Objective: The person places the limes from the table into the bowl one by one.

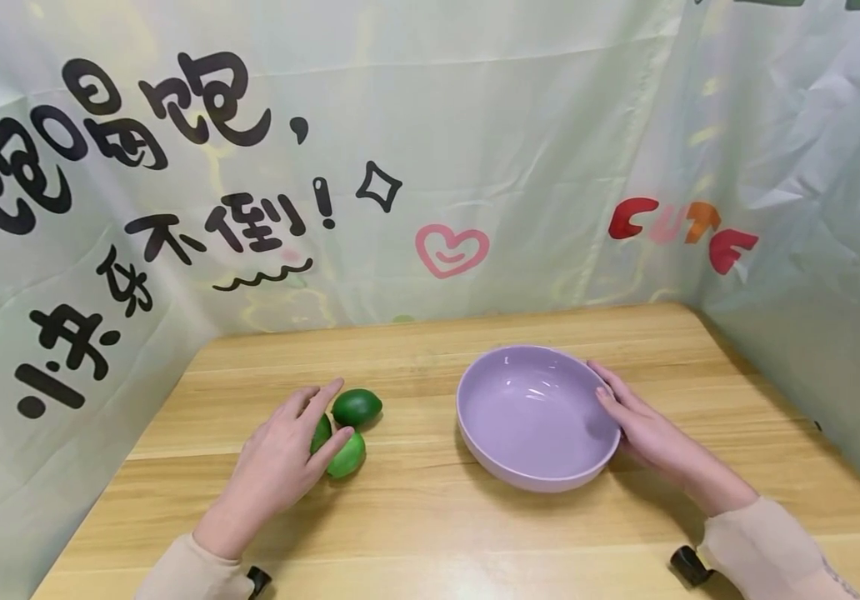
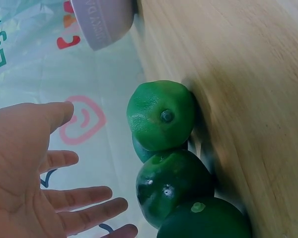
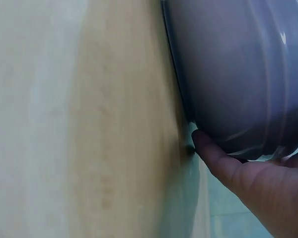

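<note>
My left hand (image 1: 283, 450) hovers over a cluster of green limes, its fingers spread and holding nothing. A light green lime (image 1: 347, 456) shows below its thumb, and a dark green lime (image 1: 357, 407) lies beyond the fingertips. Another dark lime (image 2: 174, 183) is partly covered by the hand in the head view. In the left wrist view the fingers stand apart from the limes. A purple bowl (image 1: 535, 417) sits upright on the table, its inside bare. My right hand (image 1: 647, 433) holds the bowl's right side, thumb at the rim, other fingers mostly hidden along the outer wall.
The wooden table (image 1: 415, 533) has a light grain. Behind it and at both sides hangs a pale printed cloth (image 1: 550, 167) with black lettering and a pink heart. Small black devices (image 1: 691, 567) sit at both sleeve cuffs.
</note>
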{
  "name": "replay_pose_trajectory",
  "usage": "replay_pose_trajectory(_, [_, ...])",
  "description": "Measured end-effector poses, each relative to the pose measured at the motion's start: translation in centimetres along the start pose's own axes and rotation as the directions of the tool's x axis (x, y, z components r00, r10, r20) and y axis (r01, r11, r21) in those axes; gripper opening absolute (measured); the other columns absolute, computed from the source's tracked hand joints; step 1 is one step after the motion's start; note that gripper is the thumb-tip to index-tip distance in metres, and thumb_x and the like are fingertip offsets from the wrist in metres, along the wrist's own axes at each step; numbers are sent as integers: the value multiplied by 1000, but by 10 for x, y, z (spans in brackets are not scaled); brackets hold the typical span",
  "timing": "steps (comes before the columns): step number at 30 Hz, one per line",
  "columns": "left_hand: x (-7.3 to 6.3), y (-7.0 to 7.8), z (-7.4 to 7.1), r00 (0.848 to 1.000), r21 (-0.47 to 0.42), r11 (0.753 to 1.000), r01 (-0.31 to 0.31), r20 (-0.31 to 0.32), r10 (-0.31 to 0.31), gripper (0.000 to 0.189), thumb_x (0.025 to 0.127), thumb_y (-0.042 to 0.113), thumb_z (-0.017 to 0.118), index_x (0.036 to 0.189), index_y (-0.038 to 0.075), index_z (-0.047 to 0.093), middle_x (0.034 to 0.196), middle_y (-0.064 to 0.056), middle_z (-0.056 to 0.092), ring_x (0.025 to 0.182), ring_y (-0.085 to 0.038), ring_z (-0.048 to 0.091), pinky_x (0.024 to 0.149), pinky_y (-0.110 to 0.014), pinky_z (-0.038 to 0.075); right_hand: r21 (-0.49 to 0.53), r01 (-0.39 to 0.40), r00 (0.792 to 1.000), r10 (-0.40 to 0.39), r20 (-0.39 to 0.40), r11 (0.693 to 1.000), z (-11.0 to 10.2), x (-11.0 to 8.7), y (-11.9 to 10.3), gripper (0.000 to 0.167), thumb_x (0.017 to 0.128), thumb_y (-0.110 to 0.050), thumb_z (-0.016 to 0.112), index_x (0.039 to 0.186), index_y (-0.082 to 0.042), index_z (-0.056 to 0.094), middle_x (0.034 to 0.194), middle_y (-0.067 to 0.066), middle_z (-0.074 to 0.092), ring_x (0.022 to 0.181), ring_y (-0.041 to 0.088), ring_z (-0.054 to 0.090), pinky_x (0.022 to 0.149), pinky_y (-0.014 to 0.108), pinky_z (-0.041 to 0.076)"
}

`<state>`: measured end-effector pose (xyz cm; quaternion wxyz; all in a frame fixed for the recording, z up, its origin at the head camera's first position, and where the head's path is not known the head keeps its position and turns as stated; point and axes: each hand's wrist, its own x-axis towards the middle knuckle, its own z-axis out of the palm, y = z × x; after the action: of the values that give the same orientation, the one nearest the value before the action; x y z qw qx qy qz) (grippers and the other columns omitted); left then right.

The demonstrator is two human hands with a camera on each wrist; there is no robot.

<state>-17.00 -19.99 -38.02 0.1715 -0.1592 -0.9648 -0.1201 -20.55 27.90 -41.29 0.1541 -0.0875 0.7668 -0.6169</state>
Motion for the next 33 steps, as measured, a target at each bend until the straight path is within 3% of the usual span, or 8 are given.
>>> replay_pose_trajectory(5, [1, 0, 1, 1000, 2, 1000, -3, 6, 3, 66, 104, 46, 70, 161, 23, 48, 143, -22, 63, 113, -43, 71, 77, -61, 61, 24, -30, 999, 30, -12, 999, 2, -4, 4, 72, 118, -43, 29, 172, -19, -11, 176, 30, -14, 156, 60, 15, 112, 48, 49])
replay_pose_trajectory(12, [1, -2, 3, 1000, 7, 1000, -17, 14, 16, 64, 104, 47, 69, 160, 23, 50, 141, -22, 63, 115, -43, 71, 80, -62, 61, 36, -19, 1000, 19, -10, 999, 1, -4, 8, 71, 118, -44, 28, 173, -21, -11, 177, 29, -12, 157, 60, 13, 114, 51, 46])
replay_pose_trajectory(16, [2, -3, 3, 999, 6, 999, -32, 25, 32, 60, 104, 45, 70, 156, 22, 53, 141, -23, 64, 115, -44, 71, 82, -62, 61, 55, -11, 1000, 11, -4, 998, 1, -5, 8, 71, 118, -44, 28, 173, -21, -10, 177, 28, -12, 157, 58, 13, 107, 35, 52])
replay_pose_trajectory(20, [3, -3, 4, 997, 10, 998, -66, 48, 65, 58, 103, 43, 72, 153, 19, 57, 141, -23, 64, 119, -44, 70, 87, -63, 60, 64, -5, 1000, 4, 2, 998, 1, -5, 8, 71, 118, -44, 29, 173, -20, -9, 178, 26, -11, 158, 56, 11, 103, 26, 51])
replay_pose_trajectory(27, [6, -1, 5, 987, 33, 991, -131, 102, 127, 57, 100, 43, 76, 151, 20, 61, 140, -18, 66, 122, -39, 69, 89, -64, 59, 57, 3, 1000, -3, 3, 998, 1, -4, 7, 71, 118, -43, 30, 173, -19, -10, 178, 27, -11, 159, 56, 11, 108, 28, 48])
replay_pose_trajectory(33, [7, 1, 6, 972, 46, 981, -187, 150, 179, 61, 97, 42, 80, 150, 20, 62, 141, -19, 66, 126, -42, 67, 96, -71, 55, 81, -1, 1000, 1, 4, 997, 1, -4, 6, 71, 118, -43, 31, 173, -20, -9, 178, 26, -11, 158, 55, 12, 98, 18, 51])
